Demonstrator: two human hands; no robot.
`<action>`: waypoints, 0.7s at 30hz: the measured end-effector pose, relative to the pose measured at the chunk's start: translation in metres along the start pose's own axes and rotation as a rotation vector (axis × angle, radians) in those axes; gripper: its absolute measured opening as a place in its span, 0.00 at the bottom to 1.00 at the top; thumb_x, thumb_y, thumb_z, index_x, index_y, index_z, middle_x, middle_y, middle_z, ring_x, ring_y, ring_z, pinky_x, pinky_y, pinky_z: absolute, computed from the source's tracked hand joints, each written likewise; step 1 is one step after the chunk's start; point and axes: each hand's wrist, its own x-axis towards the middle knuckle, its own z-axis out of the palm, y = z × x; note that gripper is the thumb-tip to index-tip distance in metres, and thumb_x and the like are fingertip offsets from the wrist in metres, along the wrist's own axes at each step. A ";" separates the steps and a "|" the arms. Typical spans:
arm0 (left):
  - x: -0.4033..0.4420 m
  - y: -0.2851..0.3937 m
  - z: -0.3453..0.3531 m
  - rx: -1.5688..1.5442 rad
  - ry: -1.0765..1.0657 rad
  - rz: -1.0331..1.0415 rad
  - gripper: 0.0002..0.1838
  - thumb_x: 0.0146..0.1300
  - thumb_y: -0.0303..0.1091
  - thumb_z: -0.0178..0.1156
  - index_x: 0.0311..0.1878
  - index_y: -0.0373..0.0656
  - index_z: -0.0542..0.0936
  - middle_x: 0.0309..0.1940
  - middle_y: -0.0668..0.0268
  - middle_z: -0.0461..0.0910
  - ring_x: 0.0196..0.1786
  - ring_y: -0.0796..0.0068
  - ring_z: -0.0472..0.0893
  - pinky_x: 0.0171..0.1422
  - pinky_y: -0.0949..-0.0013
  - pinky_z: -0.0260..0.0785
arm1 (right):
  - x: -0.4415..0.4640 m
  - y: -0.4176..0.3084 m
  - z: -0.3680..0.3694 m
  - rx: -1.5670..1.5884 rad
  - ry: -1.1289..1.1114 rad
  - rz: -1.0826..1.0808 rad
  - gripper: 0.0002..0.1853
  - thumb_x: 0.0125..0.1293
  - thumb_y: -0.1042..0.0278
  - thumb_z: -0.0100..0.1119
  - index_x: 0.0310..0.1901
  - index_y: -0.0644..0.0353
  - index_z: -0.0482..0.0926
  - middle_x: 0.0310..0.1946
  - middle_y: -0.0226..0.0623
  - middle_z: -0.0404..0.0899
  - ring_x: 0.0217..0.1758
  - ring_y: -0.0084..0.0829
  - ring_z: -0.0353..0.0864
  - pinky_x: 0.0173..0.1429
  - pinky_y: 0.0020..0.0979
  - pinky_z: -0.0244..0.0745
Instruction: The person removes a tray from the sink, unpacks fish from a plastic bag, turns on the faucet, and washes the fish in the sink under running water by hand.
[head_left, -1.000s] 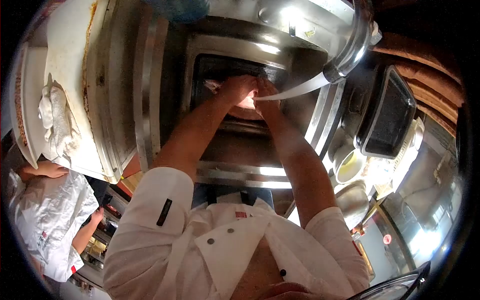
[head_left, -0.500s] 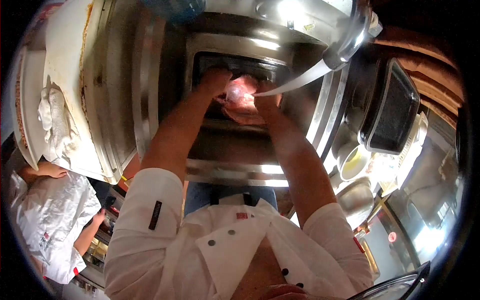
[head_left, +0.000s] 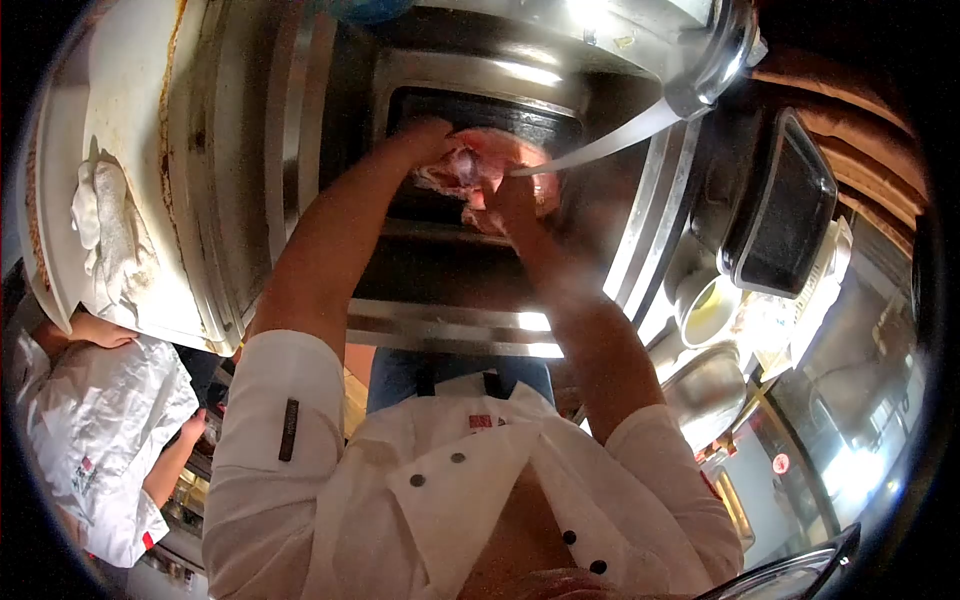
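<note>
A piece of raw pink meat (head_left: 478,165) is in the sink over a black tray (head_left: 424,208). My left hand (head_left: 428,140) is closed on the meat's upper left edge. Farther right, my right hand (head_left: 512,195) lies against the meat's lower right part, its fingers closed around it. From the curved metal faucet (head_left: 690,92) a white stream of water (head_left: 610,140) runs down and left onto the meat beside my right hand.
A white board (head_left: 130,100) with a crumpled cloth (head_left: 118,235) lies at the left. Below it stands another person in a white jacket (head_left: 110,430). At the right are a black tray (head_left: 785,205), a white bowl (head_left: 707,312) and a metal bowl (head_left: 705,390).
My hands were close together over the meat, then moved apart. The meat now shows spread out between them, higher and farther right.
</note>
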 end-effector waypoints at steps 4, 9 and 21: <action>-0.017 0.009 -0.016 0.054 -0.021 -0.040 0.21 0.66 0.50 0.54 0.46 0.41 0.82 0.45 0.49 0.82 0.48 0.46 0.81 0.54 0.51 0.72 | -0.014 0.039 0.016 -0.234 -0.080 -0.175 0.22 0.56 0.61 0.70 0.48 0.63 0.74 0.43 0.47 0.74 0.46 0.49 0.71 0.50 0.50 0.70; -0.033 0.018 -0.028 0.071 0.041 -0.138 0.22 0.68 0.51 0.50 0.45 0.42 0.83 0.46 0.49 0.82 0.50 0.47 0.81 0.54 0.49 0.73 | -0.022 0.056 0.050 -0.503 0.431 0.121 0.23 0.58 0.63 0.69 0.51 0.63 0.73 0.44 0.42 0.77 0.49 0.45 0.74 0.55 0.45 0.72; -0.025 0.002 -0.017 0.020 -0.035 -0.285 0.19 0.64 0.43 0.52 0.43 0.40 0.84 0.45 0.48 0.83 0.47 0.46 0.82 0.52 0.48 0.73 | 0.028 0.103 0.057 1.169 0.123 0.745 0.17 0.63 0.57 0.66 0.48 0.56 0.76 0.40 0.35 0.81 0.40 0.35 0.80 0.40 0.38 0.79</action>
